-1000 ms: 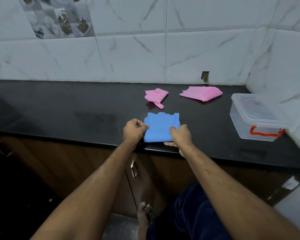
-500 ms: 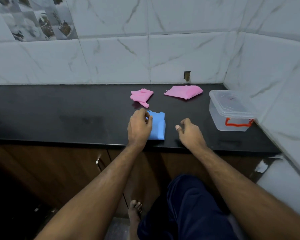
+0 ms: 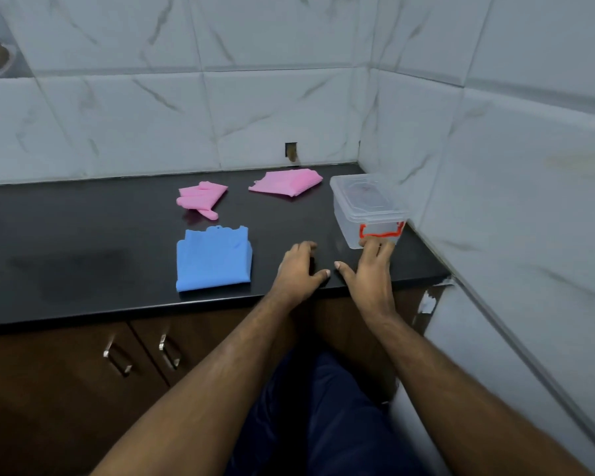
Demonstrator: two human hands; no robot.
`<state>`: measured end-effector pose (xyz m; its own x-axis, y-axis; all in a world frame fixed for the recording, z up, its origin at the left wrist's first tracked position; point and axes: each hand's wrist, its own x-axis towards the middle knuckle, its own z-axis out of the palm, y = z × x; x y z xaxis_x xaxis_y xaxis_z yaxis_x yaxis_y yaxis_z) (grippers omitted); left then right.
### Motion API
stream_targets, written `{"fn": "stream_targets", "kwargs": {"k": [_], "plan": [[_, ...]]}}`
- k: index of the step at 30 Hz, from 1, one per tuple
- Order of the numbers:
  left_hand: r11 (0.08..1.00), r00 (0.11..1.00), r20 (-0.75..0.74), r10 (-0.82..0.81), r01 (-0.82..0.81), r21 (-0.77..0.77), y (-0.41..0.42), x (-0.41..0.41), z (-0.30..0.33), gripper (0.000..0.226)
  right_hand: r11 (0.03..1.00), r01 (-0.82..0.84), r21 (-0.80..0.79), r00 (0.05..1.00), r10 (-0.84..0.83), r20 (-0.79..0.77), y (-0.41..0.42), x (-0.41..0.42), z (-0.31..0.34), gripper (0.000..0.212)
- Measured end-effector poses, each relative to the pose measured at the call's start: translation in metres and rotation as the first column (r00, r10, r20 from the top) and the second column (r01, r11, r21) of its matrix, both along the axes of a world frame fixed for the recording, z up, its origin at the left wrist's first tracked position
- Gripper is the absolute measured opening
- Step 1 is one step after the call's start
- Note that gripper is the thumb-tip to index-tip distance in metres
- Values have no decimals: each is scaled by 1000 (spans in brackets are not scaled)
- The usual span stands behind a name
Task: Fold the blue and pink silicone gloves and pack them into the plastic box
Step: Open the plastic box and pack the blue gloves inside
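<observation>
Both hands spread, holding nothing: right hand [image 3: 371,269] fingertips at the plastic box [image 3: 368,211] front, folded blue glove [image 3: 213,259] left of left hand [image 3: 299,269]

White marble-look wall tiles [image 3: 275,108] meet in corner at right. Small dark notch [image 3: 291,152] low in back wall. Black glossy tabletop [image 3: 83,242]. Brown wooden cabinet doors [image 3: 66,389] below, metal handles [image 3: 167,352].

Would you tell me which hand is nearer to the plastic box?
Right. The right hand has its fingertips at the plastic box, by the red latch; the left hand lies farther left on the countertop.
</observation>
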<state>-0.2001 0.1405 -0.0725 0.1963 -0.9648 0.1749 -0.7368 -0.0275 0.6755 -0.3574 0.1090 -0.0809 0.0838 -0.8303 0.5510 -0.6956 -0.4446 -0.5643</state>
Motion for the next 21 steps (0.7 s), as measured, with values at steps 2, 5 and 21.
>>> {"fn": "stream_targets", "kwargs": {"k": [2,5,21], "plan": [[999,1000,-22,-6,6,31,-9,3,2,78,1000,-3,3,1000,3,27,-5,-1,1,72],[998,997,-82,-18,23,64,-15,10,0,95,999,-21,25,998,20,56,-13,-1,2,83],[979,820,-571,40,-147,-143,-7,15,7,97,983,-185,17,812,143,566,-26,-15,1,47]]}}
